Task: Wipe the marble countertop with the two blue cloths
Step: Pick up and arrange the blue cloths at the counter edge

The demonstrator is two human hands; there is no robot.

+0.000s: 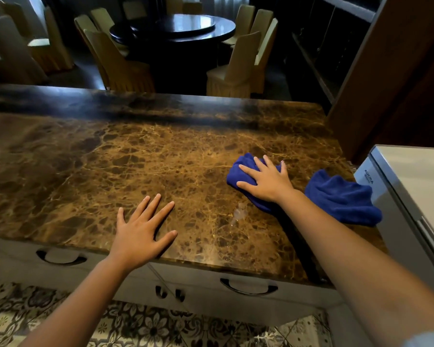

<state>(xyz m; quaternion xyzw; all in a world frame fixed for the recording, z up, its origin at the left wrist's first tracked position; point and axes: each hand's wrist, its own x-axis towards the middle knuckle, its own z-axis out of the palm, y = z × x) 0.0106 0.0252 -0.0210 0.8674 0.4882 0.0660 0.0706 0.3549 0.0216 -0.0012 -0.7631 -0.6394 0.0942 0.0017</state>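
Observation:
The brown marble countertop (140, 156) fills the middle of the view. My right hand (267, 180) lies flat on a bunched blue cloth (241, 169) at the right of the counter, fingers spread over it. A second blue cloth (343, 199) lies crumpled further right, near the counter's end, untouched. My left hand (142, 231) rests palm down on the bare marble near the front edge, fingers apart, holding nothing. A small wet smear (239, 212) shows between the two hands.
A grey appliance (411, 186) stands against the counter's right end. Drawers with curved handles (248, 288) sit under the front edge. Beyond the counter are a round dark table (183, 27) and covered chairs. A wooden panel (391, 78) rises at the right.

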